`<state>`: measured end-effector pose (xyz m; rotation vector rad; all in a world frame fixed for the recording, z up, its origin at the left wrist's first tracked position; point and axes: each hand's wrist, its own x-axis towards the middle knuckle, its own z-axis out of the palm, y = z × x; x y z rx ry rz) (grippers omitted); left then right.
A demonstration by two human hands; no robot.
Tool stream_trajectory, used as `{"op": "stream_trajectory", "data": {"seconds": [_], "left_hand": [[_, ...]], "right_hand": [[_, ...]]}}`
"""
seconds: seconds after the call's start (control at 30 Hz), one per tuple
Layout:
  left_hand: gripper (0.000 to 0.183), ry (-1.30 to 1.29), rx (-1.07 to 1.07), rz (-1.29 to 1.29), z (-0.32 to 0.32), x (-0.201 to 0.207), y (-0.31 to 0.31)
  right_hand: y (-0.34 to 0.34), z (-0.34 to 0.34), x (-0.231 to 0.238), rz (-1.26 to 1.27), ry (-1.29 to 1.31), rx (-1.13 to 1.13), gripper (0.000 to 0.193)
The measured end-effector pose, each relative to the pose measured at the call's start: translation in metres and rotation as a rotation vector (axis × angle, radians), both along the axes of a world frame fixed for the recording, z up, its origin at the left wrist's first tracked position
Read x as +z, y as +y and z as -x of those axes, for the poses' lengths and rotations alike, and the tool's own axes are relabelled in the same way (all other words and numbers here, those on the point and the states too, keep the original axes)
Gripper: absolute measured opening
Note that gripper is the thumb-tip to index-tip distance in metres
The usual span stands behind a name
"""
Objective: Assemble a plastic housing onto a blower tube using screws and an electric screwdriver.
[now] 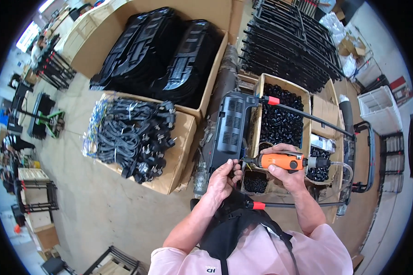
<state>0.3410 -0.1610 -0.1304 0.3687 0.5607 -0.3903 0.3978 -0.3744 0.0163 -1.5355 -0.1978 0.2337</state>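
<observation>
An orange power screwdriver (281,161) lies level in my right hand (290,175), its bit end toward the left and a clear hose (347,170) running off its rear. My right fingers are wrapped round its body. My left hand (225,178) is closed in a pinch at the lower end of a black vented plastic cover (234,121), close to the bit. Whatever small thing the pinch holds is hidden. The cover sits across one end of a black tubular frame (307,116), which has red sleeves (273,100) on its bars.
Open boxes with small black parts (282,114) stand beneath the frame. On the left, bundled black power cords (133,133) lie on a carton (181,137). Behind them a big carton holds black plastic shells (137,50). Black metal frames (289,41) are stacked at the back right.
</observation>
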Motion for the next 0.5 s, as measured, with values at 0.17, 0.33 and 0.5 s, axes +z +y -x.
{"op": "stream_trajectory", "data": {"seconds": [0.17,0.33,0.5], "left_hand": [[0.027,0.059,0.021,-0.05,-0.061,0.002,-0.04],[0.029,0.048,0.003,-0.128,-0.103,0.005,-0.064],[0.031,0.115,-0.031,-0.133,-0.129,-0.001,-0.077]], "right_hand": [[-0.044,-0.048,-0.018,-0.06,-0.007,-0.007,0.053],[-0.069,-0.083,-0.032,-0.104,0.02,-0.014,0.05],[-0.079,-0.101,-0.047,-0.115,0.006,-0.053,0.05]]}}
